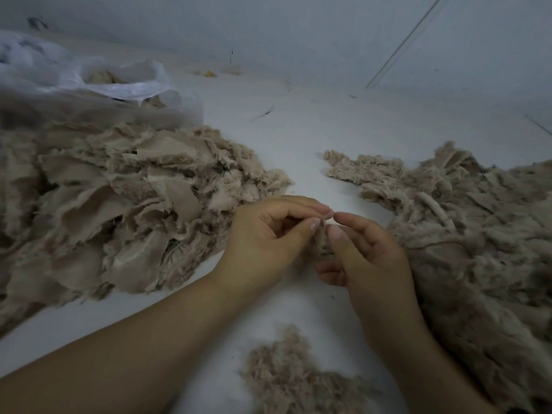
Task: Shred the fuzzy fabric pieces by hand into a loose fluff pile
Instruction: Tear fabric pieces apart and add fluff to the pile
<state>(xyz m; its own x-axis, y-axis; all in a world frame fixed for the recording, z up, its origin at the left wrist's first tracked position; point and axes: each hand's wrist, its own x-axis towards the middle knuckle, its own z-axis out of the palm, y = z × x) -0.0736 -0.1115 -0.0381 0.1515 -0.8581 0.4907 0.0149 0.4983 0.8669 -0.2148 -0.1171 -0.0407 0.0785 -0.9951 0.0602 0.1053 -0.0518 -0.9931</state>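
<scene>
While both hands [316, 243] pinch it, the fabric scrap [322, 234] stays mostly hidden.

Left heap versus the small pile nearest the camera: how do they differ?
The left heap is much larger and made of broad flat fabric pieces showing smooth backing; the small pile is finely shredded, feathery fluff. The left heap lies beside a plastic bag; the small pile lies below both hands. Both are beige.

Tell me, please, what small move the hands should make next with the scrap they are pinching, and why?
Probably pull apart: the left hand and right hand pinch one small fuzzy scrap between fingertips, untorn, above the fluff pile.
</scene>
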